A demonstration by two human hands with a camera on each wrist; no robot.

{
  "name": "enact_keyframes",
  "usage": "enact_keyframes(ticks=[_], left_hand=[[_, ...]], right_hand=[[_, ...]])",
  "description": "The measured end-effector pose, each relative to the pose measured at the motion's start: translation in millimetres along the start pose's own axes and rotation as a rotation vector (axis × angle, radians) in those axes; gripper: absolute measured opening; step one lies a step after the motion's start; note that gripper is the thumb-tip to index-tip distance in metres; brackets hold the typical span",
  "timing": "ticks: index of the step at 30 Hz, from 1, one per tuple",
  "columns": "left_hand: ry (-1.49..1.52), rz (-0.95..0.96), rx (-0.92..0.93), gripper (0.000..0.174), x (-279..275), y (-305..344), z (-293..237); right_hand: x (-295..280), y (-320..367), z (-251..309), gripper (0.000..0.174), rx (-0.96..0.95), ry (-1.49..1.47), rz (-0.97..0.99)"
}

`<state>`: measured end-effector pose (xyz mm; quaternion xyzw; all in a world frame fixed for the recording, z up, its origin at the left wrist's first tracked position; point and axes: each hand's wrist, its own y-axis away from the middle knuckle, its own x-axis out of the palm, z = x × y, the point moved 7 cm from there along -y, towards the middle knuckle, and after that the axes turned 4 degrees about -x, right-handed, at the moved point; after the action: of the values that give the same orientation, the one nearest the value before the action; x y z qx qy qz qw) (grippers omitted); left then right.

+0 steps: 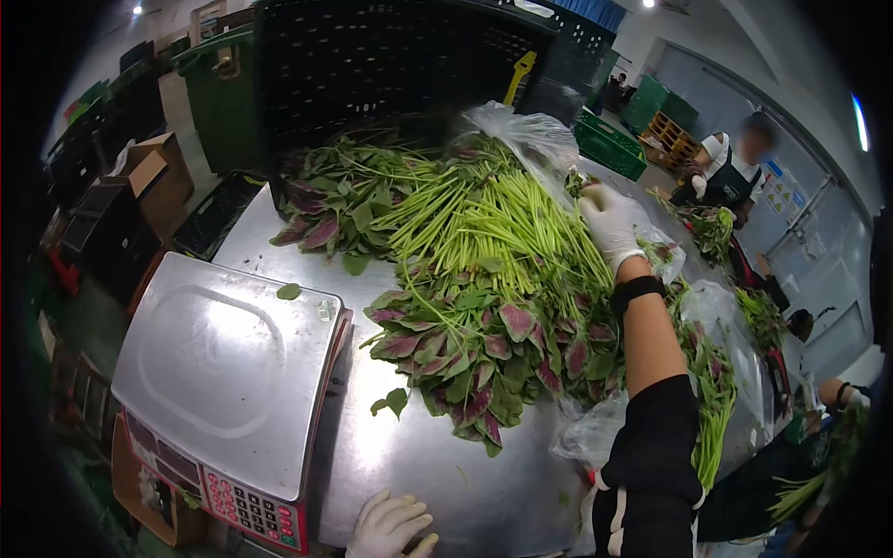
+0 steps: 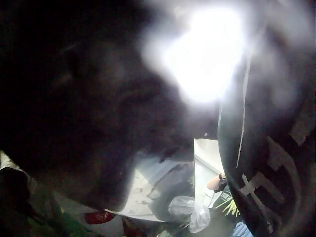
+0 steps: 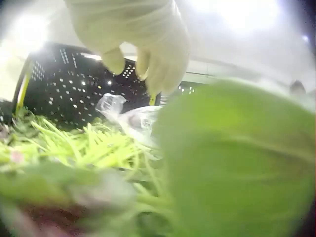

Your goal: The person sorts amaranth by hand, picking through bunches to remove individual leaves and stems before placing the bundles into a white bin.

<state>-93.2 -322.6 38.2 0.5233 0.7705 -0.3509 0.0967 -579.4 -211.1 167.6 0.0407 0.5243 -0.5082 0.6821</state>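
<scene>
Two hands: left hand [image 1: 391, 528] spread flat at the table [image 1: 419, 465] edge; right hand [image 1: 609, 223] on the amaranth pile [image 1: 484, 279] mid-table — grip indiscernible. Risk: a careless pull drags loose stems off the steel.

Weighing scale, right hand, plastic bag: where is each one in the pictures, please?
weighing scale [image 1: 219, 358], head view, on the bare middle of its steel platter.
right hand [image 1: 609, 221], head view, on the back of the white glove.
plastic bag [image 1: 532, 138], head view, on its crumpled clear top.
</scene>
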Motion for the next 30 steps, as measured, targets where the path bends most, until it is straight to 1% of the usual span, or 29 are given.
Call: enact_keyframes(ticks=[2,5,8,11,12,15,20,21,22,25,26,29,30], left_hand=[[-0.005,-0.003,-0.01,0.031,0,1,1],[-0.02,-0.014,0.002,0.03,3,5,5],[-0.031,-0.016,0.012,0.03,4,6,6],[-0.021,-0.012,0.013,0.03,3,5,6],[-0.017,-0.016,0.013,0.03,3,5,6],[-0.025,-0.006,-0.002,0.03,4,6,7],[-0.028,0.002,-0.005,0.029,5,5,7],[-0.028,0.004,-0.005,0.029,5,5,7],[-0.027,0.002,-0.005,0.029,5,5,7],[-0.021,-0.003,-0.007,0.029,5,3,4],[-0.019,-0.007,-0.011,0.029,4,3,3],[-0.028,-0.009,-0.003,0.029,3,3,3],[-0.032,-0.007,0.003,0.029,3,2,3]], right_hand=[[47,7,-9,0.061,0.098,-0.073,0.276],[70,20,12,0.078,0.07,0.256,0.391],[83,13,-8,0.087,0.123,0.253,0.421],[77,9,-22,0.089,0.205,0.201,0.476],[76,10,-22,0.094,0.219,0.207,0.498],[79,15,-23,0.117,0.301,0.16,0.637],[91,9,-39,0.126,0.323,0.107,0.637],[94,9,-36,0.128,0.335,0.09,0.631],[96,9,-32,0.127,0.339,0.102,0.65],[94,13,-27,0.12,0.269,0.193,0.599],[91,14,-29,0.119,0.285,0.227,0.57],[85,12,-37,0.121,0.402,0.06,0.537],[87,10,-35,0.121,0.38,0.128,0.543]])
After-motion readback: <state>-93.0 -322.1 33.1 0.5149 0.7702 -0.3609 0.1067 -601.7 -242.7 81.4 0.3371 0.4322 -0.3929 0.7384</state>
